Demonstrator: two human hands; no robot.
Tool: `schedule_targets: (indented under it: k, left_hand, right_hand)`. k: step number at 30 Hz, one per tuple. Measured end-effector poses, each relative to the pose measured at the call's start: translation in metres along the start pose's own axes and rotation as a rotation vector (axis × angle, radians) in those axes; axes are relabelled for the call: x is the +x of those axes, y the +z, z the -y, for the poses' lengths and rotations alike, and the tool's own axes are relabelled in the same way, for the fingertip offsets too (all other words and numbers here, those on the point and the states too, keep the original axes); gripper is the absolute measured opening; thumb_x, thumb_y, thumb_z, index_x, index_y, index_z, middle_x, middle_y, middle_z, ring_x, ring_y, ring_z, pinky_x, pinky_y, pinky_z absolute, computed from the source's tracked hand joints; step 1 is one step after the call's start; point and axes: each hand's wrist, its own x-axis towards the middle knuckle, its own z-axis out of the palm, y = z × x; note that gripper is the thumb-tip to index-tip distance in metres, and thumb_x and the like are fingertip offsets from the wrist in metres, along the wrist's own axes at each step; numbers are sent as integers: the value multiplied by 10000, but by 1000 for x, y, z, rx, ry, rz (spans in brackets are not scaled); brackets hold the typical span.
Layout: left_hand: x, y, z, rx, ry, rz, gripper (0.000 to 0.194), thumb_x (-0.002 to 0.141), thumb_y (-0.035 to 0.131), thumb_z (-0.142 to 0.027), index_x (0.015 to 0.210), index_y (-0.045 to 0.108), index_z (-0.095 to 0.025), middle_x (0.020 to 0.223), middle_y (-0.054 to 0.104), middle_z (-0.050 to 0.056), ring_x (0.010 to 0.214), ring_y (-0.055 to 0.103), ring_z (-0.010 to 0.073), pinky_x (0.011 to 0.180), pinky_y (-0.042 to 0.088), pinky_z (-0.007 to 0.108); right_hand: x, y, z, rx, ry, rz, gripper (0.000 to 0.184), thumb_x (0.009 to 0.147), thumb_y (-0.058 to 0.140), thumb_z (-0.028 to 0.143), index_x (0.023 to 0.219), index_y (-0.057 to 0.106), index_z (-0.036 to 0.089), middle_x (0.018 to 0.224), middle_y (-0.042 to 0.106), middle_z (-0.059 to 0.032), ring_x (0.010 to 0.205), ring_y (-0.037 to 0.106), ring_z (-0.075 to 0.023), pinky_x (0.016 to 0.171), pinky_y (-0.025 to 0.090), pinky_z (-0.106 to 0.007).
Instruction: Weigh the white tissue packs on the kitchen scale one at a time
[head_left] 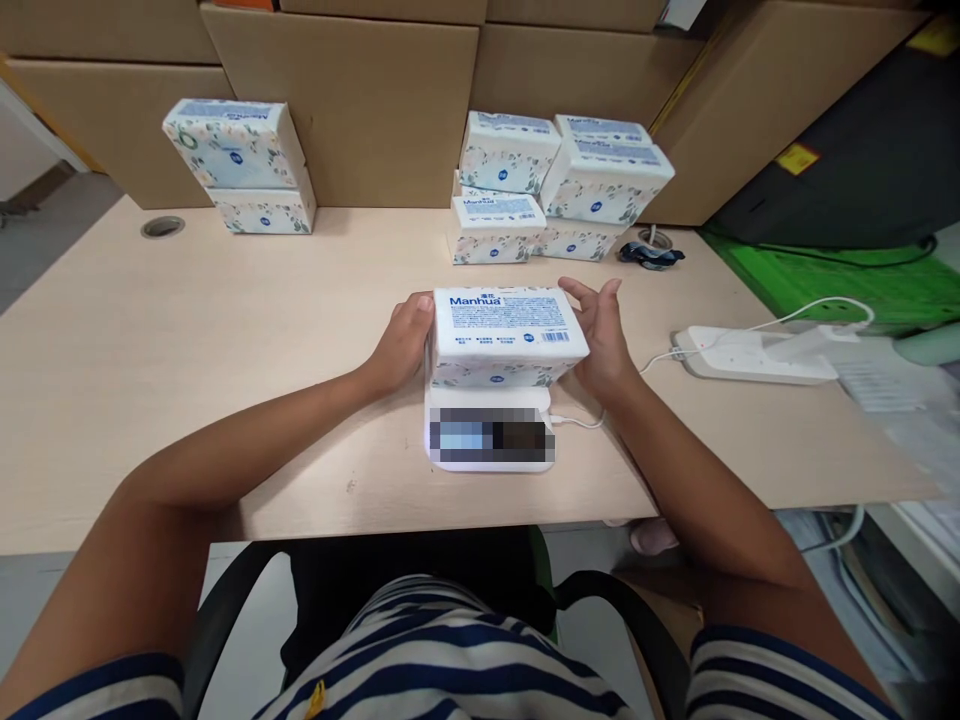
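- Left hand (401,345) curls against left end of tissue pack (510,325); can't tell if pinching.
- Right hand (602,345) is spread at its right end, thumb raised.
- Pack lies between hands, long axis left-right, neither clearly nearer.
- White scale (487,400) below; stacked packs (596,195) beyond.

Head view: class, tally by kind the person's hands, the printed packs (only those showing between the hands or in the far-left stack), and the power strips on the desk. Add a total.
Hands: 2 (left hand, right hand)
Printed packs: 3 (middle pack, upper left pack, lower left pack)
Power strips: 1 (white power strip)
Total: 6
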Motion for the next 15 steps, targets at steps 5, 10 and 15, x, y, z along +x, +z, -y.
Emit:
schedule_targets:
  k: [5,10,15]
  left_hand:
    - [-3,0,-2,91,42,-17,772,1074,417,-927,1221,759,-250,1330,807,148,1493,656,374,1276,544,603]
    - [-2,-1,-1,113,44,-18,765,1061,410,-946,1191,749,-273,1286,809,133,1414,701,360,1241,561,601]
    - [0,-2,4,102,47,-18,747,1064,410,-943,1172,746,-284,1262,806,126,1421,694,348,1194,590,571]
  right_hand:
    - [-1,0,0,-17,-12,7,1172,786,425,1154,1554,540,276,1086,854,-81,1205,840,-342,890,691,-460]
    - [-1,2,2,2,19,5,1120,834,395,1129,1568,566,300,1090,872,-67,1169,855,-343,887,708,-488]
    - [1,1,2,-2,44,-9,1060,878,373,1101,1538,612,306,1068,872,-58,1184,854,-336,917,720,-485]
